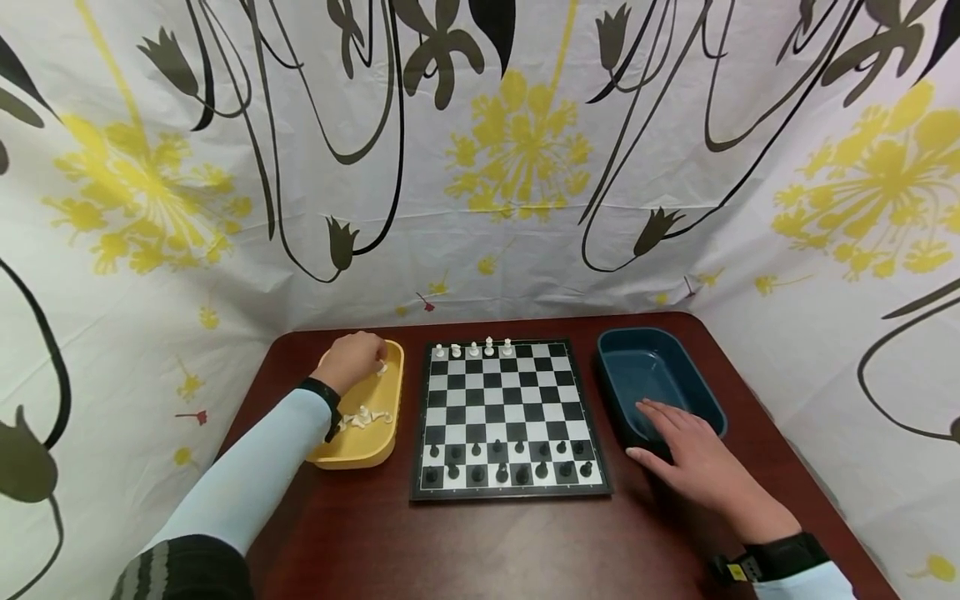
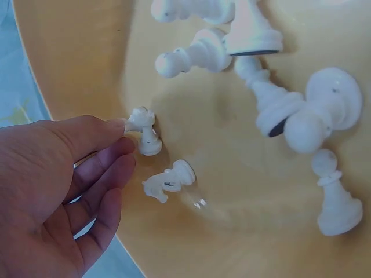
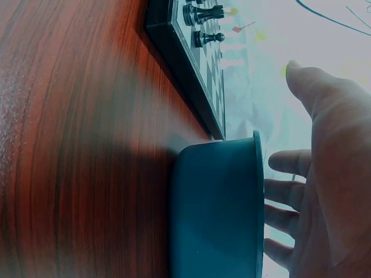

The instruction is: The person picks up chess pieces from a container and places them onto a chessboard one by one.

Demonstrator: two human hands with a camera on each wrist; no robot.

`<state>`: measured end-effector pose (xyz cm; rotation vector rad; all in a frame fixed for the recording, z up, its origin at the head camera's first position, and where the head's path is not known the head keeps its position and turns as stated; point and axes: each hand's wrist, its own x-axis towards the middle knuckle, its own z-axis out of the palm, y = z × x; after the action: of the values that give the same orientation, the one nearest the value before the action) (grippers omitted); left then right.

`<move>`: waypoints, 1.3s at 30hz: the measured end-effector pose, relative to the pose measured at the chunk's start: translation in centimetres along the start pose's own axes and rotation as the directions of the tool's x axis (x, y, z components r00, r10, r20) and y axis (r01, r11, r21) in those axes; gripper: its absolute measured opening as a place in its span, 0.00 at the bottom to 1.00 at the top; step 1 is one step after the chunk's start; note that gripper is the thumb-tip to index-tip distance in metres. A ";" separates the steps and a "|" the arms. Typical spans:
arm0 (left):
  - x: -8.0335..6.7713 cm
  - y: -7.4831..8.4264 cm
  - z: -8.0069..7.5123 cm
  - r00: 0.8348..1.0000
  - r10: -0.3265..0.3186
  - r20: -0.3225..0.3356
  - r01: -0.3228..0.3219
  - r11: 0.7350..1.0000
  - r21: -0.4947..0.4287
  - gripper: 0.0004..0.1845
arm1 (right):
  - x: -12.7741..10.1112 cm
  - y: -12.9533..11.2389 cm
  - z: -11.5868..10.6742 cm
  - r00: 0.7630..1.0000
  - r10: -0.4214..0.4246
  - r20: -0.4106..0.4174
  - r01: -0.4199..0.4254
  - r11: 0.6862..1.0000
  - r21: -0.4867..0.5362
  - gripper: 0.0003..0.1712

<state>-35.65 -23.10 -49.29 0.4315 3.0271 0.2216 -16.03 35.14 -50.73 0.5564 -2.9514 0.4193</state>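
Note:
My left hand (image 1: 351, 362) reaches into the far part of the yellow tray (image 1: 397, 392). In the left wrist view, its thumb and forefinger pinch a small white chess piece (image 2: 149, 142) with a notched top. A white knight (image 2: 168, 182) lies on its side near those fingers. Several white pawns (image 2: 333, 202) lie farther off in the same tray. My right hand (image 1: 693, 458) is spread at the near rim of the dark blue tray (image 1: 611, 367), holding nothing; whether its fingertips touch the rim, I cannot tell.
Between the trays lies a chessboard (image 1: 502, 392). Several white pieces (image 1: 473, 350) stand along its far row from the left, and black pieces (image 1: 502, 472) fill the two near rows. Under everything is a dark red table (image 1: 480, 550), with a patterned curtain (image 1: 510, 275) behind it.

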 end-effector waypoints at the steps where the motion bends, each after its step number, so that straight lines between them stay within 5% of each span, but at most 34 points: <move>1: 0.0 0.0 0.0 1.000 0.003 0.003 -0.003 1.000 0.002 0.06 | -0.1 0.0 0.0 1.000 0.002 0.001 -0.002 1.000 0.000 0.47; 14: -0.6 0.2 -1.7 0.999 0.026 -0.031 -0.025 0.999 0.036 0.09 | -0.4 0.0 -0.3 1.000 0.003 -0.011 -0.003 1.000 -0.018 0.48; 21: -0.8 1.5 -3.3 0.994 0.068 -0.087 -0.067 0.998 0.023 0.09 | -0.6 0.0 -0.4 1.000 0.000 -0.013 -0.001 1.000 -0.018 0.47; 30: -0.1 6.7 -5.2 0.976 0.177 -0.125 -0.175 0.984 0.028 0.07 | -0.7 0.1 -0.5 1.000 -0.003 -0.013 0.002 1.000 -0.017 0.47; 39: 2.7 13.8 -5.8 0.956 0.284 -0.073 -0.280 0.958 0.052 0.07 | -0.7 0.1 -0.6 1.000 0.001 -0.013 -0.001 1.000 -0.016 0.47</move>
<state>-35.04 -9.97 -41.57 0.8809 3.0409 0.1968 -15.36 35.69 -50.27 0.5484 -2.9396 0.3972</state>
